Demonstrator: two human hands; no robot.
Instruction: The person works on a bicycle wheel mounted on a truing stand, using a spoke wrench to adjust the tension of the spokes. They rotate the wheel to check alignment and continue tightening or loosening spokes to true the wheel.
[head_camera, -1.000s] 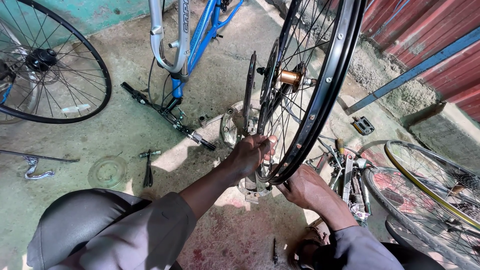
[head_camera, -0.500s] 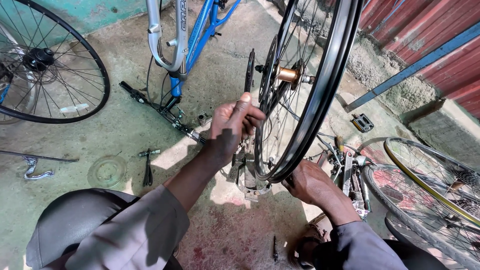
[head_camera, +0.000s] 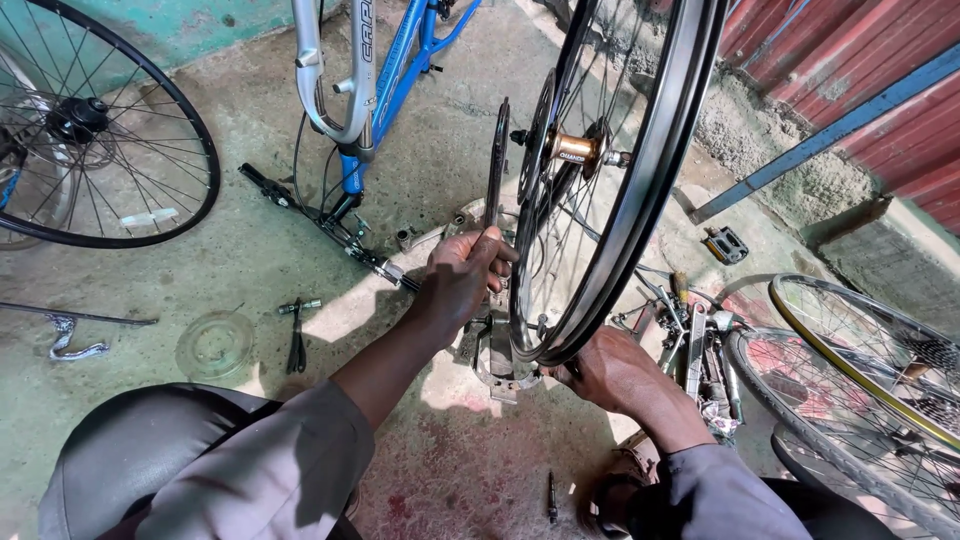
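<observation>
Left of the black-rimmed wheel (head_camera: 640, 180), which stands upright on the concrete floor (head_camera: 200, 270), the left hand (head_camera: 462, 280) has its grip clenched on a dark flat tool (head_camera: 496, 160) rising toward the brass-coloured hub (head_camera: 572, 150). Under the rim's lowest point, the right hand (head_camera: 610, 372) grips the rim.

The big wheel rim (head_camera: 640, 190) is black, and its hub (head_camera: 570, 150) in the middle is shiny gold. The bike frame (head_camera: 400, 70) is blue with a silver-grey fork (head_camera: 330, 90). The floor (head_camera: 250, 260) is grey-green with red stains. The wall (head_camera: 860, 60) is red with a blue bar (head_camera: 820, 130). The sleeves (head_camera: 250, 470) are grey. Another rim (head_camera: 850, 350) is yellow.
</observation>
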